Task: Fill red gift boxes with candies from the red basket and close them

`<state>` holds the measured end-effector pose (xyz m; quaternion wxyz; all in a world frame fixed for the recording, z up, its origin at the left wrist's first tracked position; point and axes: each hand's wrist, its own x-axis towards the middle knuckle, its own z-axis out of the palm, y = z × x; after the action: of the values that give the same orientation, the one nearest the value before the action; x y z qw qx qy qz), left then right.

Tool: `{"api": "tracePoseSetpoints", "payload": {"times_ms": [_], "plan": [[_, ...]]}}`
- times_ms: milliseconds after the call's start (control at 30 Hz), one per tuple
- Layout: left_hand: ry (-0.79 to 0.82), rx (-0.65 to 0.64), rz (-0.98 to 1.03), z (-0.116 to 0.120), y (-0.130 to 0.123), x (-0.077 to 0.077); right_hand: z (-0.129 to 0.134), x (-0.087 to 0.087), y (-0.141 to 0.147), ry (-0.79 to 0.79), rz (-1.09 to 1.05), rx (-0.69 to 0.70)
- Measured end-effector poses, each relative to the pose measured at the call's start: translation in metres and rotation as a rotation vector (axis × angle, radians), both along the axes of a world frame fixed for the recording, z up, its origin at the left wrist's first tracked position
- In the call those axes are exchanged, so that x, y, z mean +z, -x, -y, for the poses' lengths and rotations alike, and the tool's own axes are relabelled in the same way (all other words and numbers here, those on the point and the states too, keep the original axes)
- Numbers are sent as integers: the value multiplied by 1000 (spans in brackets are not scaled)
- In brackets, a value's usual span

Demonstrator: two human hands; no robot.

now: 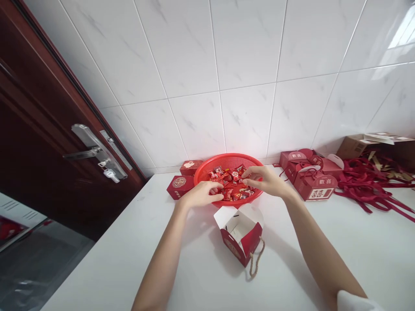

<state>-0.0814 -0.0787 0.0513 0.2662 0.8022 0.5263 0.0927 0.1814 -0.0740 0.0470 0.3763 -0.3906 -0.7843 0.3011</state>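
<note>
A red plastic basket of wrapped candies stands against the tiled wall. Over its front left rim reaches my left hand, fingers bent and apart from the thumb, close to the candies. My right hand comes in over the right rim. Its fingers and thumb are spread around a gap, and nothing shows between them. In front of the basket sits a red gift box with its lid flaps up, white inside, a rope handle hanging at its right side.
Two red boxes stand left of the basket. Several closed red boxes are grouped at the right, beside a heap of dark red ribbons and a cardboard box. A dark door with keys in its lock borders the white table.
</note>
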Motion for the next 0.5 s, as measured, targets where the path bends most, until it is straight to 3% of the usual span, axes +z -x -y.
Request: {"api": "tracePoseSetpoints", "payload": {"times_ms": [133,200,333,500], "plan": [[156,-304,-236,-44,-38,-18,-39,-29,25,55,-298,-83],[183,-357,-303,-57,-57,-28,-51,-40,35,103,-383,-117],[146,-241,-372,-65,-80,-47,-59,-53,40,201,-449,-165],[104,-155,-302,-62,-87,-64,-58,-56,34,297,-574,-209]]}}
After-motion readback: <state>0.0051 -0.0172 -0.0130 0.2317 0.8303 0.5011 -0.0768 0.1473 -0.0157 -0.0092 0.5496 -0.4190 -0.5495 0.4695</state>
